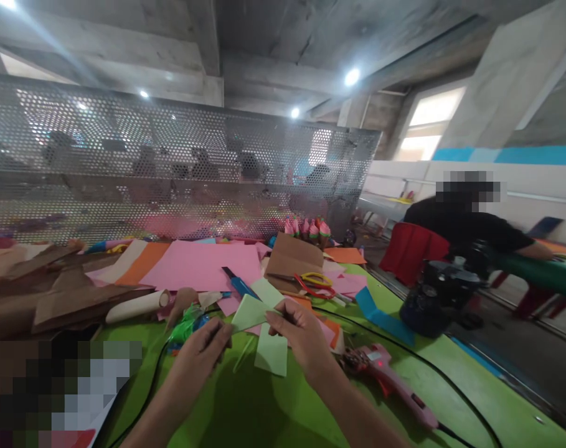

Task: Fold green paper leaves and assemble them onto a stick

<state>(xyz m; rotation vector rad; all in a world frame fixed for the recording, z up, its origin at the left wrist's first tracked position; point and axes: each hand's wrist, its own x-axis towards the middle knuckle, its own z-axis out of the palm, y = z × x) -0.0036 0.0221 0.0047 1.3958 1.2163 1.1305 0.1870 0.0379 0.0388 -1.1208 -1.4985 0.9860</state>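
A small light green piece of felt-like sheet (pixel 249 313) is stretched between my two hands above the table. My left hand (pixel 207 343) pinches its left corner, and my right hand (pixel 297 330) pinches the right edge between thumb and fingers. Another light green strip (pixel 271 354) lies on the table below, partly covered by my right hand. Just behind the held piece is a blue utility knife (pixel 238 283). To the right of my right hand rests a pink glue gun (pixel 397 382), its small red light on.
Pink sheets (pixel 203 261), a brown sheet (pixel 294 258) and red-and-yellow-handled scissors (pixel 316 284) lie behind my hands on the green table (pixel 208 410). Brown scraps (pixel 68 298) pile up at left. A black cable (pixel 432 361) crosses the right side. A person (pixel 469 221) sits at another table.
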